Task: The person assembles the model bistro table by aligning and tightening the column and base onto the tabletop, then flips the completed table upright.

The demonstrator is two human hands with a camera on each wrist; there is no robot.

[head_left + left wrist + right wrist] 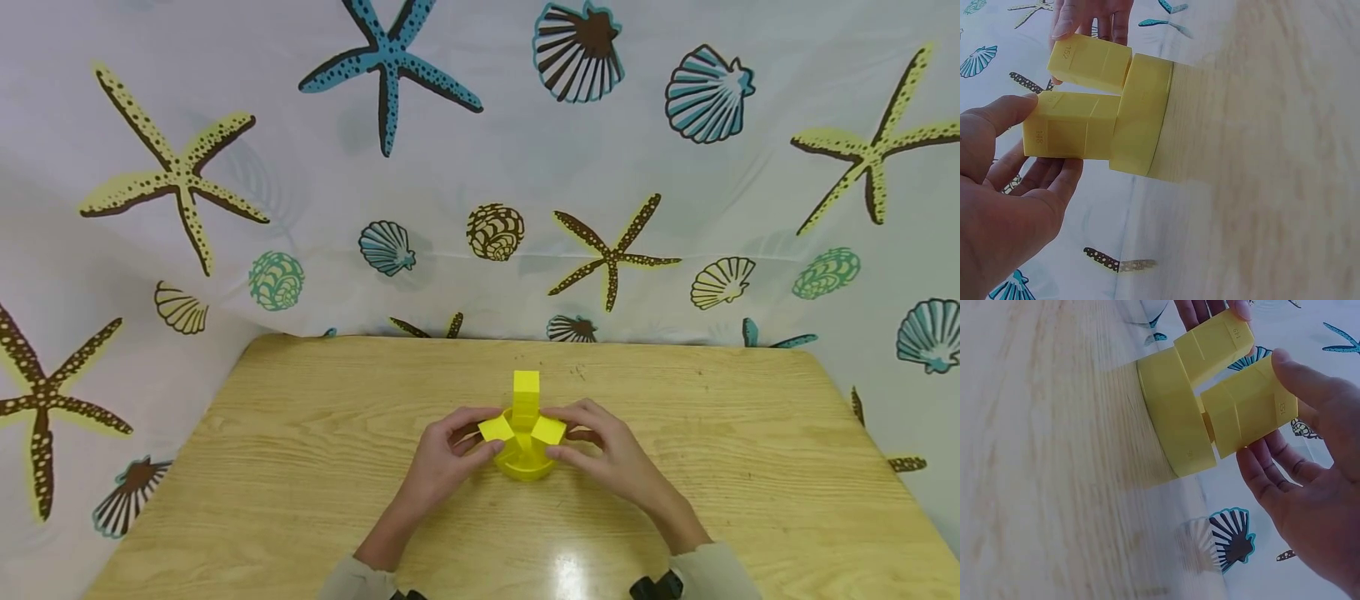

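Note:
A round yellow base [526,473] sits on the wooden table, with three yellow blocks standing up from it. My left hand [441,454] grips the left block [496,428] between thumb and fingers. My right hand [606,450] holds the right block [549,430] the same way. Behind these, the taller-looking back block [527,392] is untouched. Small raised numbers mark the block sides in both wrist views. In the right wrist view, a narrow gap shows between the right hand's block [1250,406] and the rim of the base [1175,419].
The light wooden table [337,417] spreads out on every side of the base. A white cloth [465,167] printed with starfish and shells hangs behind the table and along its sides. Dark straps [656,586] sit at both wrists, by the light sleeves.

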